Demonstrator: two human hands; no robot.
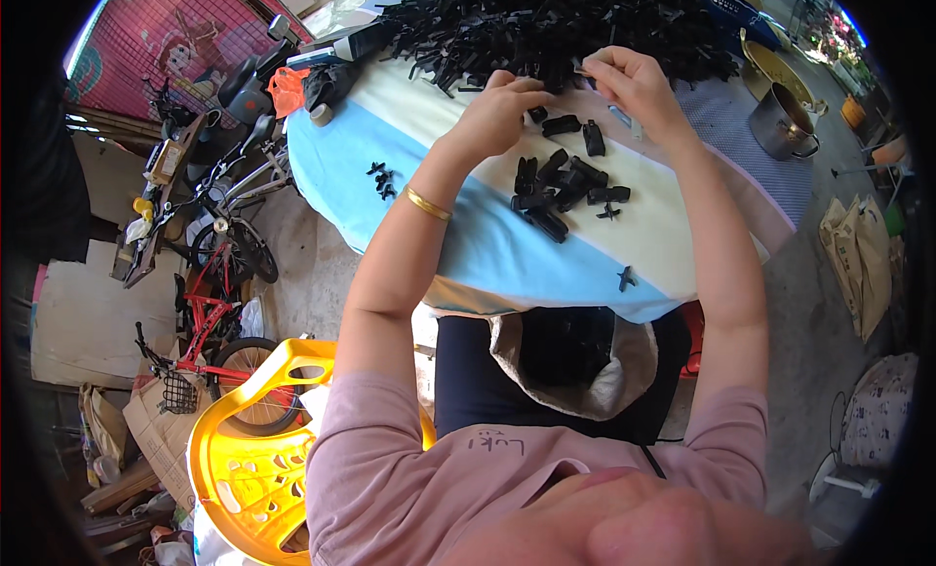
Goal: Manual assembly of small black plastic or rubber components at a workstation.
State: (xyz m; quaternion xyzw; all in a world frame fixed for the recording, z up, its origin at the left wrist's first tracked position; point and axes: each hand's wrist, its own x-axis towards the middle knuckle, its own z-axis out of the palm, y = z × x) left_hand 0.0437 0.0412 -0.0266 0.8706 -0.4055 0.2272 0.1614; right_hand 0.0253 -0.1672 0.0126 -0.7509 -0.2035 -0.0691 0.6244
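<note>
A heap of small black plastic pieces [546, 25] covers the far side of the table. At its near edge my left hand [490, 116] has its fingers bent and bunched; anything between them is lost against the black heap. My right hand [634, 90], just across from it, pinches something tiny with a pale tip at the fingertips, too small to name. Below that hand lies a thin blue-and-white stick-like item [624, 120]. Nearer me several black block-shaped pieces [573, 181] form a loose cluster. A few smaller black bits [381, 180] lie left, and another small bit [626, 278] sits near the front edge.
A striped cloth [468, 234] drapes the table. An open pale bag [624, 371] with dark contents is at my lap. Metal pots [783, 122] stand on the right; an orange plastic bag [287, 91] lies far left. A yellow chair [234, 420] and bicycles [200, 322] stand left.
</note>
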